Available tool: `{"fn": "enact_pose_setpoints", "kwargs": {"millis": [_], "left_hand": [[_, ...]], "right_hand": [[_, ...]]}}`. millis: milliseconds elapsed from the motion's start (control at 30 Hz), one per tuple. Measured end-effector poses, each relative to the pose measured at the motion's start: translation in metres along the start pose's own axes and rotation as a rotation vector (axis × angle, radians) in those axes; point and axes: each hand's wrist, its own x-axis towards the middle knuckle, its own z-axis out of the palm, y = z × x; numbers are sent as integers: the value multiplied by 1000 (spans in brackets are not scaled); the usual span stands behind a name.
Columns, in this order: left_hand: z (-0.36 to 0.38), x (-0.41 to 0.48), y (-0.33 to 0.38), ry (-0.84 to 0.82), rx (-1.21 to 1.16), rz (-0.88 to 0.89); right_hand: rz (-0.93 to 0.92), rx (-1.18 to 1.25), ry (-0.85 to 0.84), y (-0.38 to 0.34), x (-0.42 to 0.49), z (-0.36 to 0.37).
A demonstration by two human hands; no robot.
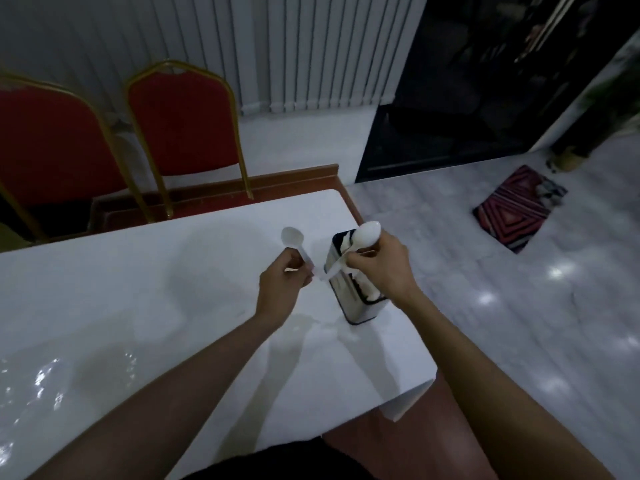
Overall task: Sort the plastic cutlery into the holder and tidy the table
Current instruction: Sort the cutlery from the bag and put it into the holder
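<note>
Head view. Left hand [284, 284] is curled round the handle of a white plastic spoon [292, 236], bowl up, over the white tabletop [156, 289]. Right hand [381, 268] pinches a second spoon [367, 233] just above the metal cutlery holder [343, 294]. The holder stands near the tabletop's right edge, with white cutlery [372, 293] inside. Two red chairs [183, 123] behind.

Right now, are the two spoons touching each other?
Cannot tell. Head view: the left spoon, held by the left hand, and the right spoon, held by the right hand, converge at their handle ends, blurred white on white.
</note>
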Motion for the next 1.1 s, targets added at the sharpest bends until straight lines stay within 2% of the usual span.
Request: {"fn": "enact_pose_setpoints", "kwargs": {"millis": [100,233,367,533,633,767,867,1033,1100], "left_hand": [[32,2,1,-76,29,14],[61,5,-7,-74,146,15],[79,4,-15,-94,333,84],[95,5,-27,-154,569,202],[92,4,-33,-173,669,257],[88,4,-34,-147,639,276],[89,4,-31,-141,583,311],[88,3,-39,-151,592,343],[87,1,-40,-121,560,329]], "right_hand": [[-25,-21,31,21,7,-42],[-60,-71,-16,51,18,-73],[-98,-176,-139,73,29,-73],[-269,-352,-346,89,37,-53],[-323,-458,-392,92,41,-43],[-419,-493,-419,94,42,-47],[-429,-406,-376,103,39,-46],[-475,-524,-410,115,31,-43],[-441,-481,-395,111,28,-46]]}}
